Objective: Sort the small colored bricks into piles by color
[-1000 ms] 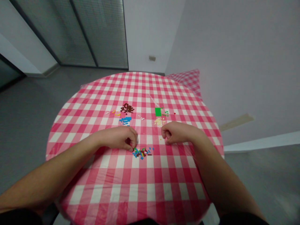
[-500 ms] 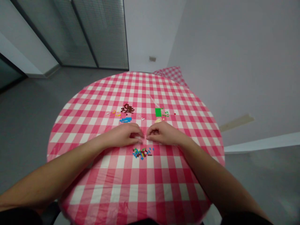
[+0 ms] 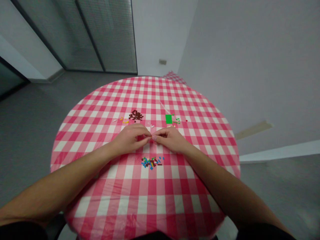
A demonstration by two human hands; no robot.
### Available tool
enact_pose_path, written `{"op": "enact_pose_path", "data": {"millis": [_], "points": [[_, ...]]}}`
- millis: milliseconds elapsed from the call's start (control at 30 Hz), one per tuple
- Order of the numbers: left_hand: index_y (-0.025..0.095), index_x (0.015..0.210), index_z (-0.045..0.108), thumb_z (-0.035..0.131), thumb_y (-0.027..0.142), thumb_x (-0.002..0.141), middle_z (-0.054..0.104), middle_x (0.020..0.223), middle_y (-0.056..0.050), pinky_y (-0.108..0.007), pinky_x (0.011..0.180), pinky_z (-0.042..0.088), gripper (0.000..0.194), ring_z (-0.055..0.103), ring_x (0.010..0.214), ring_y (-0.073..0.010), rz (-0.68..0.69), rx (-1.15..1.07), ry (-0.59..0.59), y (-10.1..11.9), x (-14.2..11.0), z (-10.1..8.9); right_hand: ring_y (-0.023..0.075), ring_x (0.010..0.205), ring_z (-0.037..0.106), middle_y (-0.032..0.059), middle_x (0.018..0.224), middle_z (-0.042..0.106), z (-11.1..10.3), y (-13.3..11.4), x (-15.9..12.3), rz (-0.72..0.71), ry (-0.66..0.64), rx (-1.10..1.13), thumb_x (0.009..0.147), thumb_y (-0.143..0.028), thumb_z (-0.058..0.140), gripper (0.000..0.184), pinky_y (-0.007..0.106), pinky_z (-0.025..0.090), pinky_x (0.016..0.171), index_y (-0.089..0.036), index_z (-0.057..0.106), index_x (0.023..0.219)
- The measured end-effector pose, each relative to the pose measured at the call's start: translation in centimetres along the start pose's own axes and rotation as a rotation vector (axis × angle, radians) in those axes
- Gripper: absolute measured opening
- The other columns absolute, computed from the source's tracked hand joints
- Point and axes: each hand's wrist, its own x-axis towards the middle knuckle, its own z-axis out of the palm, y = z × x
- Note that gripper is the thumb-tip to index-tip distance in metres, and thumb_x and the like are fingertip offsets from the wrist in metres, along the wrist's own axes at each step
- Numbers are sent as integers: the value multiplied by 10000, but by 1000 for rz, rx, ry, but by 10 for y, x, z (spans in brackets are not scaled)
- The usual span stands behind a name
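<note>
My left hand (image 3: 129,139) and my right hand (image 3: 171,139) meet at their fingertips above the middle of the checked cloth. Between them is a tiny reddish piece (image 3: 151,136), too small to identify exactly. Nearer me lies a mixed scatter of small coloured bricks (image 3: 151,162). Farther off are a dark brown brick pile (image 3: 136,116), a flat green plate (image 3: 168,119), small green bricks (image 3: 177,120) and yellow bits (image 3: 125,121). White bits (image 3: 150,125) lie just beyond my fingertips. My left hand hides the blue bricks.
The bricks lie on a round table with a pink-and-white gingham cloth (image 3: 82,140). A cloth corner (image 3: 173,76) shows beyond the far rim. Grey floor surrounds the table, with a glass partition with blinds (image 3: 110,33) behind it and a pale wall (image 3: 250,60) to the right.
Both hands have risen and moved forward, with their fingertips now pinched together. My left hand now covers the blue bricks, and my right hand covers most of the cream pieces.
</note>
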Motion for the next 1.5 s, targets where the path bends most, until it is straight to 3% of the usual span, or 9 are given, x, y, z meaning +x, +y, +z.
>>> {"op": "enact_pose_path", "data": {"millis": [100,267,333,433,667,867,1167,1267,1500], "points": [[197,837,715,579,297,915,758,839,-48,-320,770,505,186,667,797,-183,-80,45,46,-8,0,-10,141,710,622,42,836,740,3,-2,-4,-73,-100,-130,876,-302,678,222,263,462,674,-175,777,1030],[190,863,746,616,406,851,742,823,-51,-281,637,459,253,624,706,-182,-467,130,164,-39,0,-38,225,951,648,123,1066,709,14,-13,-9,-240,-315,-426,848,-389,759,426,315,469,807,-140,730,1193],[196,850,755,621,413,823,734,798,-45,-282,607,428,257,615,686,-190,-619,208,135,-53,0,-48,249,988,638,125,1093,690,18,-17,-10,-236,-365,-524,852,-418,756,462,324,464,797,-159,715,1232],[206,841,769,612,419,807,736,785,-43,-290,622,416,266,626,691,-204,-740,291,93,-67,-2,-57,243,994,631,104,1089,670,21,-21,-12,-219,-391,-580,867,-395,740,399,314,459,786,-200,729,1216],[212,834,781,609,505,787,774,843,-61,-286,607,401,342,667,737,-227,-785,325,-77,-79,-5,-57,203,938,628,77,1037,655,20,-18,-12,-240,-406,-560,898,-322,704,216,296,447,760,-210,787,1063],[208,888,788,558,524,794,790,892,-74,-280,622,425,402,693,780,-239,-802,315,-142,-87,-8,-53,199,922,631,82,1026,661,19,-18,-12,-255,-408,-569,898,-313,709,238,289,441,744,-198,772,1096],[190,931,797,543,516,804,791,923,-86,-295,639,427,432,699,810,-252,-809,329,-155,-83,-6,-53,206,929,627,85,1026,667,18,-20,-13,-256,-418,-560,878,-295,730,264,298,442,754,-195,764,1120],[197,946,804,542,507,818,792,940,-81,-297,641,424,425,699,824,-255,-816,336,-162,-81,-4,-53,192,908,624,72,1001,670,18,-18,-12,-283,-425,-546,882,-260,726,190,290,438,746,-204,782,1055],[207,908,803,535,435,866,781,897,-62,-297,632,408,355,674,762,-226,-703,368,-21,-68,-1,-54,170,856,627,58,924,710,20,-11,-8,-266,-399,-488,888,-133,646,128,279,440,756,-167,768,907]]}}
